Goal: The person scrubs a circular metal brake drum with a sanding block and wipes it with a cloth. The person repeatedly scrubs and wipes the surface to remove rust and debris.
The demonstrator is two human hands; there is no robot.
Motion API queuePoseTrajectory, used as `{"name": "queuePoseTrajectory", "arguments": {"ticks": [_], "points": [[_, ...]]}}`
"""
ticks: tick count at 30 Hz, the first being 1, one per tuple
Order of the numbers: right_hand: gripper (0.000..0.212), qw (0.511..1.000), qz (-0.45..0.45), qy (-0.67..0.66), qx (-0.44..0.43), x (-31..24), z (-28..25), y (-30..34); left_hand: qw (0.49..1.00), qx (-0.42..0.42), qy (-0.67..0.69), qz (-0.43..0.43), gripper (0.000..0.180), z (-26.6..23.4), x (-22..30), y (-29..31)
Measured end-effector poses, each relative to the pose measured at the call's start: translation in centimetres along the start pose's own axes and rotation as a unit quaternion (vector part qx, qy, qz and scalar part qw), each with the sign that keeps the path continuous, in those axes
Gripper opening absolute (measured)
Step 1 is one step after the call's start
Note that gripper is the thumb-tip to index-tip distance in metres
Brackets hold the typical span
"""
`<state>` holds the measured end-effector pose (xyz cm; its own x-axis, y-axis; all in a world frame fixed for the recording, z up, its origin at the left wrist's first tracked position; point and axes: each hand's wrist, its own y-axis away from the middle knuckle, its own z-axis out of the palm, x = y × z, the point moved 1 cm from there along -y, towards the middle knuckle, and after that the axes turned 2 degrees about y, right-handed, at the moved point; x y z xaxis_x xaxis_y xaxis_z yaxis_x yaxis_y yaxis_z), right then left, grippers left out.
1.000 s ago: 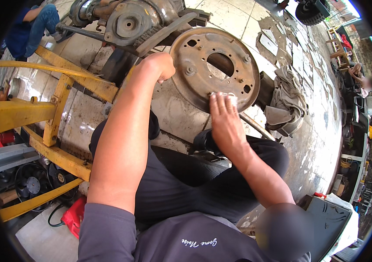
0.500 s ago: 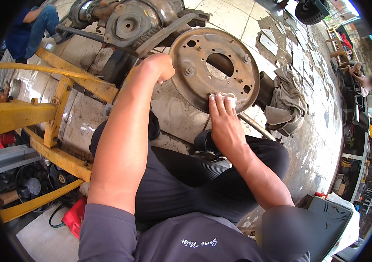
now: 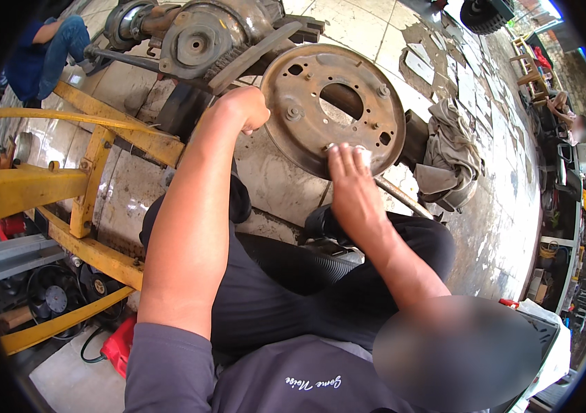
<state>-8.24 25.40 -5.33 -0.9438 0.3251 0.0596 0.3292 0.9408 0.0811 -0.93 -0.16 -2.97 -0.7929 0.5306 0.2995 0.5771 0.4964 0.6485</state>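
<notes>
A round, rusty brake backing plate [image 3: 348, 72], with a large centre hole and several studs, stands tilted in front of me. My left hand [image 3: 243, 109] is closed on its left rim, with the fingertips partly hidden. My right hand [image 3: 355, 182] presses a small whitish folded piece [image 3: 362, 157], cloth or sandpaper, against the plate's lower face. Its fingers lie together over the piece and hide most of it. A wire brush [image 3: 265, 51] with a long handle lies beyond my left hand, by a greasy axle housing [image 3: 203, 41].
A yellow metal frame [image 3: 90, 182] stands at my left. A grey-beige rag [image 3: 448, 155] lies right of the plate, near a metal rod [image 3: 406, 198]. Another person [image 3: 66, 51] sits at the far left. A red container [image 3: 121, 344] is low on the left.
My right hand has shifted slightly on the plate's lower part with the whitish piece under its fingers. My left hand keeps its hold on the rim. The whole view has moved a little.
</notes>
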Motion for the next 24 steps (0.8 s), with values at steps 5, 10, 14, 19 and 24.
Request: {"name": "queuePoseTrajectory", "arguments": {"ticks": [5,10,14,19,24], "points": [[0.057,1.000,-0.009,0.019,0.001,-0.3,0.2,0.1,1.000,0.003,0.024,-0.004,0.040,-0.1,0.2,0.4],[0.057,1.000,0.022,-0.010,-0.006,0.9,-0.5,-0.8,0.999,0.001,0.031,-0.007,0.040,-0.1,0.2,0.4],[0.056,1.000,-0.004,-0.006,0.006,0.2,0.0,-0.2,0.999,0.002,0.034,-0.004,0.040,-0.1,0.0,0.0],[0.057,1.000,-0.009,0.002,-0.009,0.3,0.0,-0.2,1.000,0.006,0.021,0.002,0.040,-0.2,0.1,0.0],[0.058,1.000,0.015,0.014,0.007,1.3,-0.1,-0.7,0.998,0.009,0.054,-0.012,0.040,-0.1,-0.1,0.2]]}}
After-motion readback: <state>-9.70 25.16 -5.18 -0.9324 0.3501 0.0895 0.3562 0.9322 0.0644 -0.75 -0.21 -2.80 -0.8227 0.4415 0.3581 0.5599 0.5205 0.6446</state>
